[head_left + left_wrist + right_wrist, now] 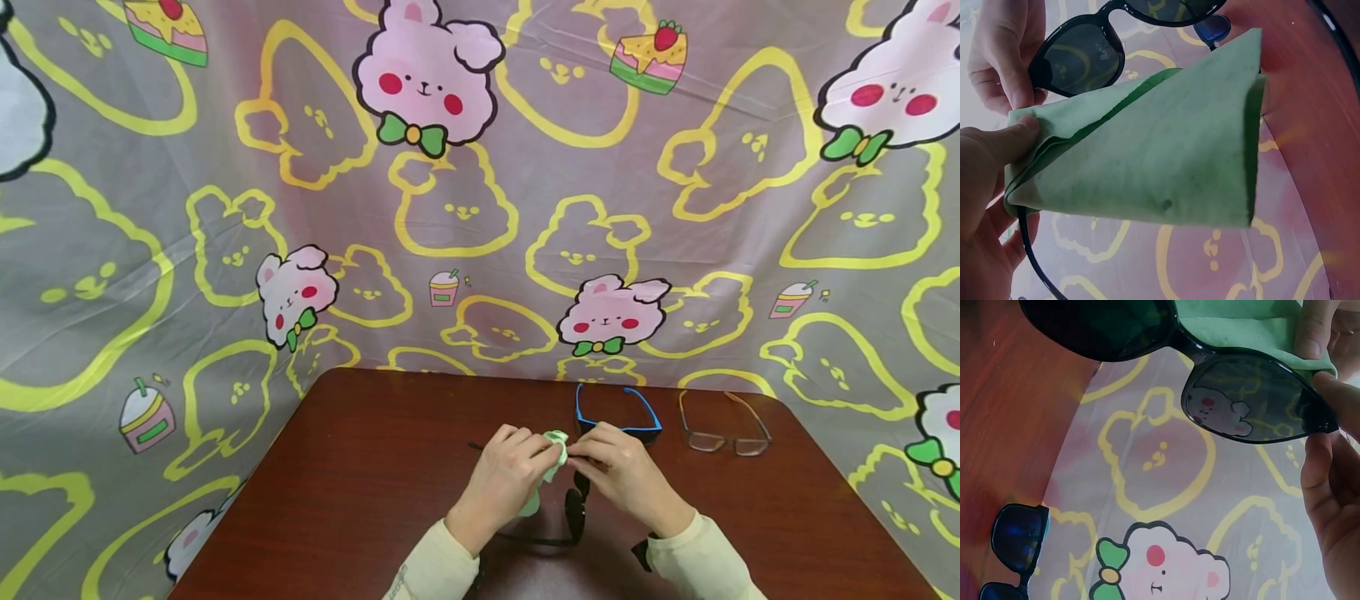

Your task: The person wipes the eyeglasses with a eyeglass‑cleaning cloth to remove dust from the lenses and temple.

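Note:
Black sunglasses (1244,403) with dark lenses are held up between both hands over the table. My left hand (510,473) pinches a folded light green cloth (1166,162), thumb on top, around one of their temple arms. From under the cloth a thin black length of that arm (1034,256) sticks out. My right hand (628,468) pinches the outer corner of the sunglasses frame near the hinge, thumb and fingers on either side. The cloth hides most of the temple arm within it.
On the dark red-brown table (360,475), blue-framed glasses (654,432) with dark lenses lie beyond my right hand. Clear-lensed glasses (726,444) with orange-brown arms lie to their right. A cartoon-patterned cloth backdrop (480,275) hangs behind the table's far edge.

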